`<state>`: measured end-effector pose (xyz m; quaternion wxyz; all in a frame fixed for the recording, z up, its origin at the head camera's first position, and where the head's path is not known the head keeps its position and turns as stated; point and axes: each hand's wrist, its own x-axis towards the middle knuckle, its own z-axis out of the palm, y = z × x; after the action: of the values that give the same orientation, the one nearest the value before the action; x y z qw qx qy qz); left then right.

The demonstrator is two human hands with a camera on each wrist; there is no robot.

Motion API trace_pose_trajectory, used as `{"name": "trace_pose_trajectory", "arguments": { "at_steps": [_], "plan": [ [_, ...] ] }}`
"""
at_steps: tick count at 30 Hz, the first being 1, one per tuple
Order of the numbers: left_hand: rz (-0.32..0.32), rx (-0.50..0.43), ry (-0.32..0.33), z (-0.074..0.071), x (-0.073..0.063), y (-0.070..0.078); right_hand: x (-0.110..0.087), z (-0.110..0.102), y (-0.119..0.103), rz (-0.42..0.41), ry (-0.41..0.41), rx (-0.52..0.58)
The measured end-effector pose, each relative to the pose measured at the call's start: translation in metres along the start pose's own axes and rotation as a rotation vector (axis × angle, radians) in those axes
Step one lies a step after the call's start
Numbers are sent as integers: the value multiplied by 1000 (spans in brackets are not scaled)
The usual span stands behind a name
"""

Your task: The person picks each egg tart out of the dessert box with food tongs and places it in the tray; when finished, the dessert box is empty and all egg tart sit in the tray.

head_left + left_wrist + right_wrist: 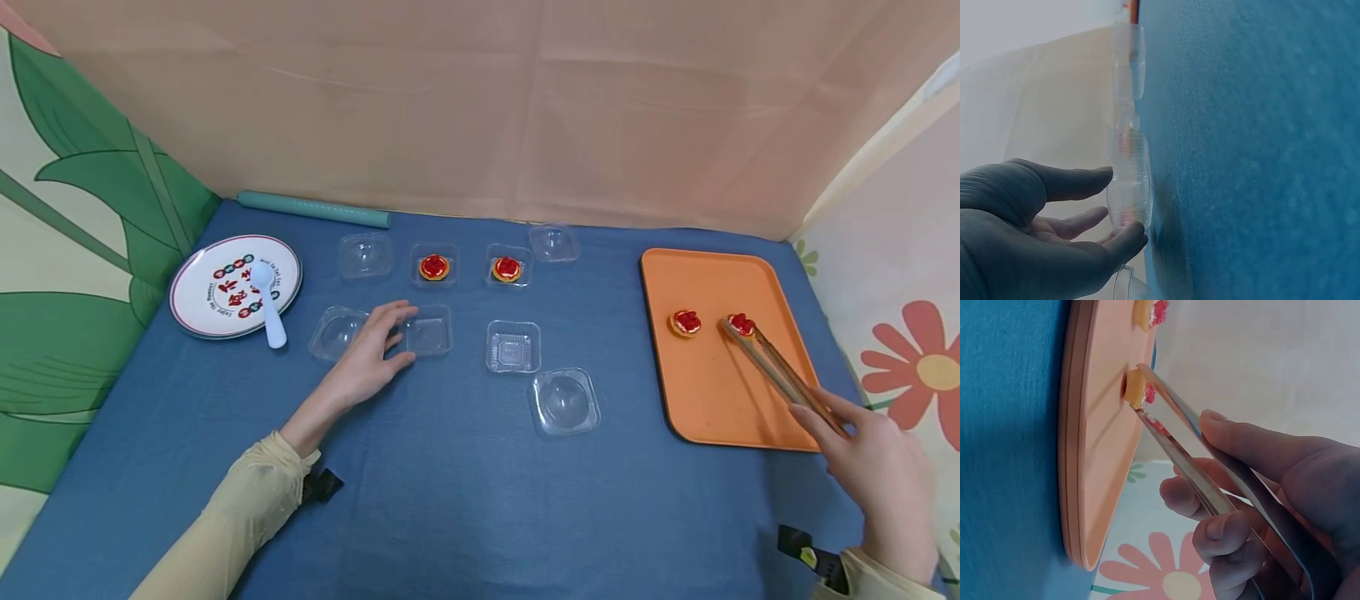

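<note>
In the head view, my left hand [365,350] is at the left side of a clear plastic box base [431,332], with thumb and fingers apart. The left wrist view shows the fingertips close against that ribbed base [1130,181]; whether they press on it is hard to tell. My right hand [883,467] holds metal tongs [782,373] over the orange tray [720,408]. Between the tong tips is a small tart with red topping [742,323], seen side-on as a yellow-crusted tart [1135,389] in the right wrist view. A second tart [685,323] lies left of it.
Two tarts [434,267] sit in clear bases at the back, with domed lids [366,255] beside them. Nearer are another base [513,347] and more lids [566,402]. A plate [187,292] with a white spoon [270,304] stands left. A teal rolling pin [315,208] lies behind.
</note>
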<state>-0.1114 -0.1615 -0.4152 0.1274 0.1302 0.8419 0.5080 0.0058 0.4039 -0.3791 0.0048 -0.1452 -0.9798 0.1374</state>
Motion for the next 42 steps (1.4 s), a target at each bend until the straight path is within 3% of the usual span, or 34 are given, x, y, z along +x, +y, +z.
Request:
{"name": "trace_pose_trajectory", "arguments": {
  "at_steps": [13, 29, 36, 42],
  "plan": [
    [-5, 5, 1, 1, 0, 0, 4, -3, 5, 58, -55, 9],
    [-10, 20, 5, 1, 2, 1, -4, -4, 8, 104, -55, 90],
    [-16, 15, 16, 0, 2, 3, -7, -8, 6, 128, -17, 87],
    [-1, 44, 49, -5, 4, 6, -5, -12, -1, 78, 21, 75]
  ]
}}
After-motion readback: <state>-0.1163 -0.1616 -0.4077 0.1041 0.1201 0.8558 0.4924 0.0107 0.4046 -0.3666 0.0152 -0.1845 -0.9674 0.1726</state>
